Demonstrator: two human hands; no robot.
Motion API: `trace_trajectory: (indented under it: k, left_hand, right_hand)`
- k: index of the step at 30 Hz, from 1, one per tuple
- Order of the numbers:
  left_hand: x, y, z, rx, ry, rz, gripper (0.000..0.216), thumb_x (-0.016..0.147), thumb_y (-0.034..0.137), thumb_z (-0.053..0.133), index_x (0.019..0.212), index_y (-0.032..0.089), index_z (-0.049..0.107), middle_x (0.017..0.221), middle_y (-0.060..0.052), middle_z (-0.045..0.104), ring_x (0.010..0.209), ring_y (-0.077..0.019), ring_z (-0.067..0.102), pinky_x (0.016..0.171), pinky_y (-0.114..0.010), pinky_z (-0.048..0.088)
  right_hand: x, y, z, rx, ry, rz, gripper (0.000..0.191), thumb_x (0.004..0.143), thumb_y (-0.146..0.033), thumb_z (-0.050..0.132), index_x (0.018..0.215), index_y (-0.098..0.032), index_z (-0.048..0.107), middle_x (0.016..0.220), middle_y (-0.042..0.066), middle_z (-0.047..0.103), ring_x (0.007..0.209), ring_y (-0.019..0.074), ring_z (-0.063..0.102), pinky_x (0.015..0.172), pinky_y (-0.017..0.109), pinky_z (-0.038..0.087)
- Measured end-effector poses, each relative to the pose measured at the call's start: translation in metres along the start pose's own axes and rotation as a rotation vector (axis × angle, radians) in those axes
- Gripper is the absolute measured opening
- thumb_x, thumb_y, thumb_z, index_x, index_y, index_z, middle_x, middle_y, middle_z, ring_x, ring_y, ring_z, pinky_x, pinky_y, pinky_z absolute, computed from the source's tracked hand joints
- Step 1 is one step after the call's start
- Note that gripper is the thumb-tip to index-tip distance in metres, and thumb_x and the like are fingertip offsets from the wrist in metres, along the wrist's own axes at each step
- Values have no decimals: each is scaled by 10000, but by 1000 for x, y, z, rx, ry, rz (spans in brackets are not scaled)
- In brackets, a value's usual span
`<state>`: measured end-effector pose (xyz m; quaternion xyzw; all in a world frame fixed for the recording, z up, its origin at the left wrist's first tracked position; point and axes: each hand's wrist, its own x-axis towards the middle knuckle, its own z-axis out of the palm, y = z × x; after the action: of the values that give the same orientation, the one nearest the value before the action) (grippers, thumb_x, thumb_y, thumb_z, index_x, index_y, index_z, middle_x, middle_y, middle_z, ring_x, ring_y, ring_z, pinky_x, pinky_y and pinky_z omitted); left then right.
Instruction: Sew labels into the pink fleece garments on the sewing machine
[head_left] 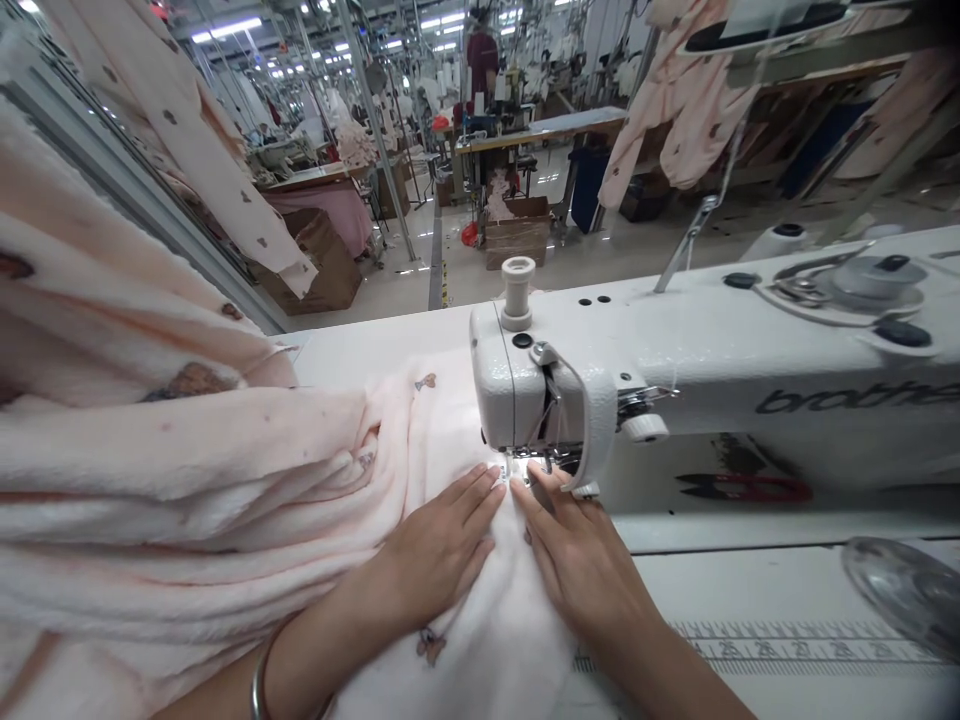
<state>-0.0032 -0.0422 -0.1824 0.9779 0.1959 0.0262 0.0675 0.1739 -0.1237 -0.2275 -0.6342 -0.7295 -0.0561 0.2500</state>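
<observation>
A white sewing machine (712, 370) stands on a white table (750, 590). Pale pink fleece fabric (225, 470) with small brown prints lies bunched at the left and runs under the needle area (517, 470). My left hand (442, 545) lies flat on the fabric, fingers stretched toward the needle. My right hand (577, 550) also presses flat on the fabric just right of the needle, its fingertips beside the presser foot. Both hands hold the cloth down without gripping it. A thin bangle (261, 680) sits on my left wrist.
A printed ruler strip (787, 650) runs along the table's front edge. Red-handled scissors (750, 488) lie under the machine arm. A clear round object (900, 590) sits at the right edge. Beyond are more sewing stations, hanging pink garments (675, 120) and cardboard boxes (517, 240).
</observation>
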Motion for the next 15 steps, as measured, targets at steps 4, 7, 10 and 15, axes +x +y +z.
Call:
trace_trajectory:
  k: [4,7,10,15]
  left_hand:
    - [1,-1,0,-22,17,0,479,912,201,417,1368,66,361,1432,-177,387,1366,-257,309,1116,-426,362]
    - [0,-1,3,-5,46,15,474,909,194,425,1363,71,365,1417,-172,411,1355,-263,329,1106,-432,378]
    - [0,-2,5,24,67,20,455,906,185,422,1345,72,381,1399,-173,433,1342,-263,354,1083,-436,411]
    - [1,-2,4,56,78,27,455,906,184,415,1345,72,374,1397,-188,432,1335,-264,366,1062,-441,436]
  right_hand:
    - [-1,1,2,0,6,4,392,874,-112,409,1230,-117,572,1266,172,504,1143,341,457,822,453,493]
    - [0,0,1,6,4,3,393,871,-109,416,1233,-117,569,1267,175,495,1149,337,452,828,451,498]
    - [1,-1,0,-1,5,9,389,872,-102,420,1229,-116,573,1236,179,510,1134,324,464,842,451,498]
    - [0,-2,-3,-39,2,34,395,870,-101,439,1241,-121,571,1230,179,508,1114,334,467,838,465,504]
